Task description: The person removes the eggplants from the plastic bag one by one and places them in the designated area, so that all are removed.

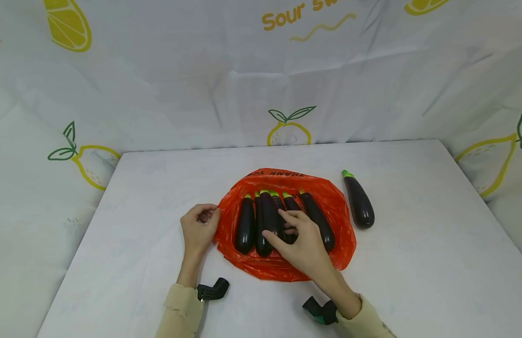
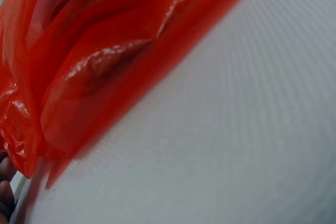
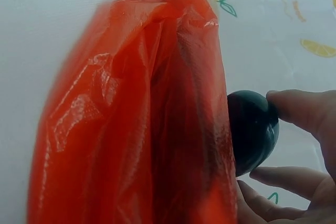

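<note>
A red plastic bag (image 1: pixel 286 273) lies spread open with several dark eggplants (image 1: pixel 245 230) side by side in it, their green stem ends pointing away from me. At the bag's left rim, my left hand (image 1: pixel 198 227) pinches the plastic; only a bit of its fingers (image 2: pixel 5 192) shows in the left wrist view. Over the middle of the bag, my right hand (image 1: pixel 305 244) holds one eggplant (image 1: pixel 267 220) between thumb and fingers. The right wrist view shows that eggplant's rounded end (image 3: pixel 254 132) between the fingertips, partly hidden by the bag wall (image 3: pixel 105 114).
A single eggplant (image 1: pixel 359 199) lies on the white table (image 1: pixel 413 244), just right of the bag. Behind the table hangs a white cloth (image 1: pixel 180 108) with lemon prints. Black wrist devices (image 1: pixel 213 289) sit by both cuffs.
</note>
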`<state>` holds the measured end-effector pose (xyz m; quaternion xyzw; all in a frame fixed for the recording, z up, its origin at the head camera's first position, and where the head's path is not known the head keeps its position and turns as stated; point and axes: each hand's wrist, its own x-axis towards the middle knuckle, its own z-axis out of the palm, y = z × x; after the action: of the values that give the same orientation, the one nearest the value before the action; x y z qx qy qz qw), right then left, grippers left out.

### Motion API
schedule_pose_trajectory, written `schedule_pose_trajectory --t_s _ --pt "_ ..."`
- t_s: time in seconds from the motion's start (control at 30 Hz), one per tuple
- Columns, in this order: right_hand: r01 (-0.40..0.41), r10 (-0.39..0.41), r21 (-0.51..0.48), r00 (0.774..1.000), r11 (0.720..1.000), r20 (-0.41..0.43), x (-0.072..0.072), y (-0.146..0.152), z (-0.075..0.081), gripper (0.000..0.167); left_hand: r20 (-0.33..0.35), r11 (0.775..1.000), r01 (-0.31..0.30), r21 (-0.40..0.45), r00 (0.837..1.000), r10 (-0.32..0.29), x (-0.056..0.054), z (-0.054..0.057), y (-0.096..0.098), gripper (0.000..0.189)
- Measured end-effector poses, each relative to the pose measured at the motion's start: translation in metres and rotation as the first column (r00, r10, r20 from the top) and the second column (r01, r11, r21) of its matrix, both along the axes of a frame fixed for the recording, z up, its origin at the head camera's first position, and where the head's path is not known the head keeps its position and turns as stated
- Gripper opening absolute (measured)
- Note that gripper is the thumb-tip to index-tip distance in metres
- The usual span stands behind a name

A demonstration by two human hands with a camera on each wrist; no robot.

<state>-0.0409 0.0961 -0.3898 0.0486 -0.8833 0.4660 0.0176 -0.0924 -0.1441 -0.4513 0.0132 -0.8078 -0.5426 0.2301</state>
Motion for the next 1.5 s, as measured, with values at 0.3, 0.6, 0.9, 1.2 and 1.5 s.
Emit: schedule_pose_trajectory --t_s 0.3,0.6,0.9,1.2,1.5 --pt "-0.004 0.004 -0.018 1.000 1.000 0.010 0.000 -0.001 -0.001 0.060 -0.002 1.000 -0.001 -0.002 1.000 0.001 0.005 0.015 0.004 0.006" --pt "-0.002 0.002 -0.058 1.000 0.998 0.003 0.002 -0.001 -0.002 0.054 -0.019 1.000 0.001 -0.002 1.000 -0.001 0.005 0.015 0.005 0.005" --pt "0.019 -0.021 -0.073 1.000 0.997 -0.020 0.002 -0.002 -0.004 0.050 -0.017 1.000 0.007 0.004 1.000 -0.007 0.005 0.014 0.004 0.005" --pt "0.025 -0.028 -0.080 0.999 0.996 -0.039 0.004 0.000 -0.004 0.047 -0.026 1.000 0.017 0.007 1.000 -0.017 0.005 0.016 0.004 0.005" --pt "0.028 -0.030 -0.084 0.999 0.996 -0.028 0.008 0.003 0.000 0.046 -0.011 1.000 -0.001 -0.013 1.000 0.001 -0.002 -0.002 -0.001 0.005"
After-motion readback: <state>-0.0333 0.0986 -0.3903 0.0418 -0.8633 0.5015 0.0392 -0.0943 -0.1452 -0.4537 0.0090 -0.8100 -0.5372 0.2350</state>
